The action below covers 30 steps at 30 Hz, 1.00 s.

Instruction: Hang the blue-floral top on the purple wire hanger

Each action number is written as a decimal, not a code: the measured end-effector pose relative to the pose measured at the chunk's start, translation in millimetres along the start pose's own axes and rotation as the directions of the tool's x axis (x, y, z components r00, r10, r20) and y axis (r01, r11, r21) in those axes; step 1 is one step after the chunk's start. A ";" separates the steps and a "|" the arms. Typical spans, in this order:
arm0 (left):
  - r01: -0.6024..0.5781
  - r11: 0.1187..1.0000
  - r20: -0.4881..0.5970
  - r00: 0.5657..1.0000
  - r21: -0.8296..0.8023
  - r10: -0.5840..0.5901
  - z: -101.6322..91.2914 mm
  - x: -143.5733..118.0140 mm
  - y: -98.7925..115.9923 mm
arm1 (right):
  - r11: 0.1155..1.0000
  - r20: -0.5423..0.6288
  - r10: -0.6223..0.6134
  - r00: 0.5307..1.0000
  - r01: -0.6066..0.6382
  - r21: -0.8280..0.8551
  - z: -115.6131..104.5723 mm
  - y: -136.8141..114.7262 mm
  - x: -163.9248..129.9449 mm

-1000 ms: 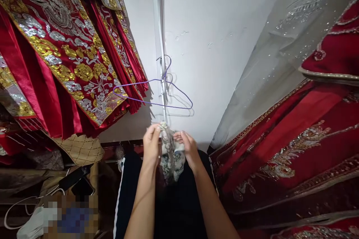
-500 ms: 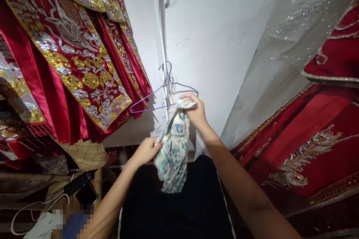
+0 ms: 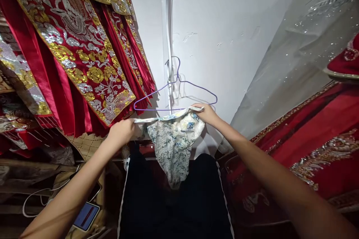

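Between my hands hangs a crumpled white garment (image 3: 174, 149) with a blue, green and yellow print; its exact kind is unclear. My left hand (image 3: 122, 131) is closed around the left end of its stretched top band. At the other end of that band, my right hand (image 3: 206, 114) pinches the cloth. The garment's lower part droops in front of my knees. Just above and behind the band, a purple wire hanger (image 3: 198, 86) hangs bare on a white vertical strip (image 3: 169, 26) by the wall.
Red robes with gold and silver embroidery (image 3: 92, 56) hang on the left. At right are a sparkling sheer cloth (image 3: 283, 59) and a red beaded garment (image 3: 314, 119). A lit phone (image 3: 86, 214) and a white cable (image 3: 26, 209) lie low on the left. My dark trousers (image 3: 174, 213) are below.
My hands have moved apart, the left one outward to the left, and the garment's bunched top is now stretched into a nearly level band. The phone screen now shows lit.
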<state>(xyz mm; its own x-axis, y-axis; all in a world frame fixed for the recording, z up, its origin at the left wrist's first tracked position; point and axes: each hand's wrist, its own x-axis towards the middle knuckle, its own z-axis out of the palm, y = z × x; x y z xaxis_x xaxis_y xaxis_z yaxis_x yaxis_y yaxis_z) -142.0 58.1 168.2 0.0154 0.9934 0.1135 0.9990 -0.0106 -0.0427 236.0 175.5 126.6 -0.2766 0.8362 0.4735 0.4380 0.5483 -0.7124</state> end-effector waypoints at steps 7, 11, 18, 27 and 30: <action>-0.040 0.984 -0.264 0.964 -0.172 -0.007 -48.7 35.4 17.6 | 0.999 0.032 -0.020 0.999 0.022 -0.048 -19.7 -23.3 -24.1; -0.397 0.892 -0.527 0.817 -0.218 0.235 -54.4 52.8 34.9 | 1.000 0.116 -0.006 0.993 0.004 0.016 -7.0 -44.0 -38.4; -0.516 0.842 -0.528 0.766 -0.161 0.368 -35.4 84.7 27.7 | 0.997 -0.168 -0.034 0.985 0.021 -0.081 -17.5 -59.0 -58.1; -0.511 0.801 -0.697 0.696 -0.312 0.173 -45.4 79.9 11.9 | 0.906 0.116 0.267 0.957 -0.290 0.308 -96.2 -50.8 -14.3; -0.485 0.743 -0.703 0.711 -0.461 0.028 -42.1 82.8 14.7 | 0.878 0.111 0.280 0.953 -0.302 0.371 -79.4 -49.1 -22.6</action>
<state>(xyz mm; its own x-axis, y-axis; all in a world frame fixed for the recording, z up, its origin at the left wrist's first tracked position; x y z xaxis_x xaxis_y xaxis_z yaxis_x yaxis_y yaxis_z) -124.3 135.4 218.7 0.0680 0.6259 0.7770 0.7539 -0.5423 0.3709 288.7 128.8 192.0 -0.2363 0.9521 0.1940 0.1509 0.2332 -0.9606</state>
